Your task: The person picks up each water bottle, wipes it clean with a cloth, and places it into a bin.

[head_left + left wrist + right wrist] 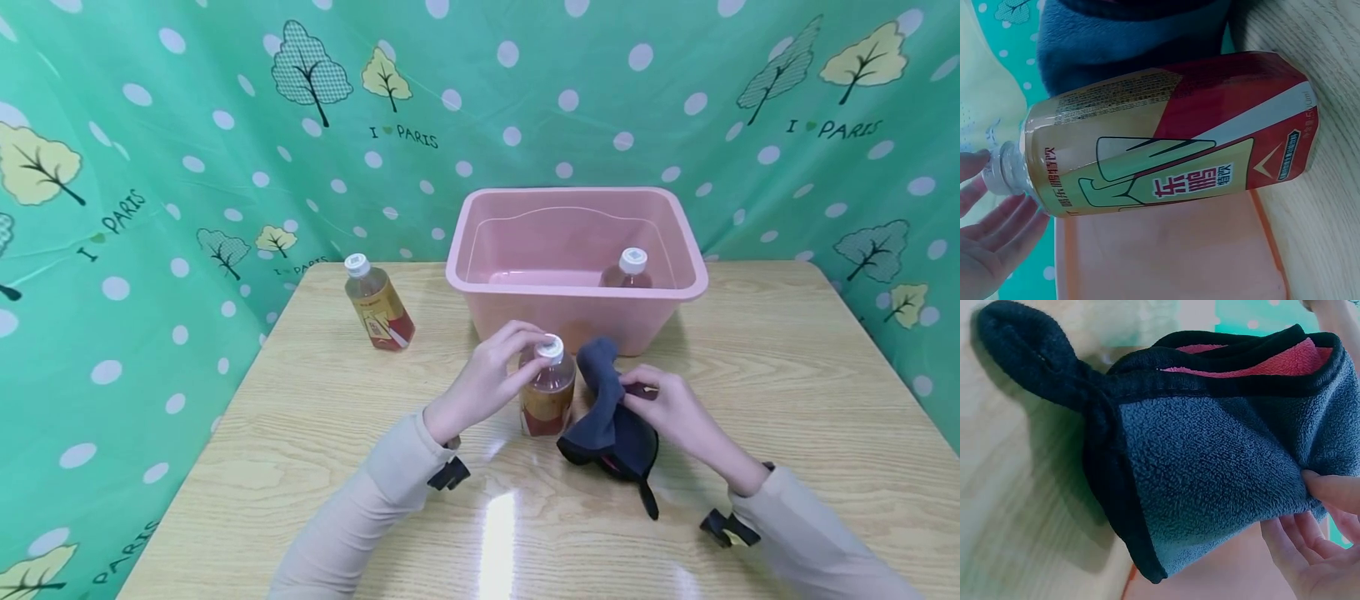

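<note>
With thumb and fingers about its white cap, my left hand [491, 375] grips a drink bottle [546, 410] standing upright on the table. Its gold and red label [1204, 144] fills much of the left wrist view. Just to the right, my right hand [671, 410] pinches a folded dark grey-blue cloth [603, 425] between thumb and fingers. In the right wrist view, the cloth [1210, 462] has black edging, a hanging loop [1025, 353] and a pink inner side. Part of it rests on the table close beside the bottle.
A pink plastic bin [577, 321] stands behind both hands, with a white-capped bottle [632, 265] inside at its right. Another labelled bottle [380, 308] is at the table's back left. A green patterned curtain [510, 108] hangs behind the wooden table [300, 467].
</note>
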Demonstrator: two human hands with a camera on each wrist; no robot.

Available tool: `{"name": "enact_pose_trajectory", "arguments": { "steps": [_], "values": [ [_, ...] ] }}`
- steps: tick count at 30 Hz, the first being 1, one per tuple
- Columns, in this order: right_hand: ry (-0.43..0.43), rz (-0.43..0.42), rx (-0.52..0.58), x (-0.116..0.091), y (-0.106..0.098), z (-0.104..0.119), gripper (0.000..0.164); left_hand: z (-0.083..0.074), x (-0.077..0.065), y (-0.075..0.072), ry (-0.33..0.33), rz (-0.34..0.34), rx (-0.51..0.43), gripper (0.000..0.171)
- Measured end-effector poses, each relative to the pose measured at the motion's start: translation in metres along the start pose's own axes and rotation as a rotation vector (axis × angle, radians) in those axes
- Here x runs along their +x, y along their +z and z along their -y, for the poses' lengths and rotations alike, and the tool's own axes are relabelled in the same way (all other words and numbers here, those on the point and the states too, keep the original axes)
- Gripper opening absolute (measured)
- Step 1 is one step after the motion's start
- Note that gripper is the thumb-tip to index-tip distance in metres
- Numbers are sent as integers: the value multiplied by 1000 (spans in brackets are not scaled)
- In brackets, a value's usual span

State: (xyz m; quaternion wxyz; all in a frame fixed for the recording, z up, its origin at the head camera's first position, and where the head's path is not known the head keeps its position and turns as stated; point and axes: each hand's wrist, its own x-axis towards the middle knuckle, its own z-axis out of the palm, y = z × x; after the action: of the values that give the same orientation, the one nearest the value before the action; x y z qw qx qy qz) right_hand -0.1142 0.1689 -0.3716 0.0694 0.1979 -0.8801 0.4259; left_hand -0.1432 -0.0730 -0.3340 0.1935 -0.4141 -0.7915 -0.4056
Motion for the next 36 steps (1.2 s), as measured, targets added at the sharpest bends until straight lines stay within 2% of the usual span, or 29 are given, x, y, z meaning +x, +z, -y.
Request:
{"name": "enact_pose_trajectory", "arguments": {
  "steps": [5, 17, 30, 36],
  "values": [
    [5, 18, -10, 6, -3, 5, 16, 2, -2, 1, -3, -28, -3, 19],
    [-83, -14, -5, 19, -6, 16, 20, 4, -2, 2, 0, -28, -2, 17],
    [-52, 4, 24, 26, -1, 25, 17, 5, -1, 2, 11, -30, -3, 17],
    [-77, -6, 20, 27, 3, 24, 16, 5, -1, 2, 11, -26, -12, 16]
  ]
}}
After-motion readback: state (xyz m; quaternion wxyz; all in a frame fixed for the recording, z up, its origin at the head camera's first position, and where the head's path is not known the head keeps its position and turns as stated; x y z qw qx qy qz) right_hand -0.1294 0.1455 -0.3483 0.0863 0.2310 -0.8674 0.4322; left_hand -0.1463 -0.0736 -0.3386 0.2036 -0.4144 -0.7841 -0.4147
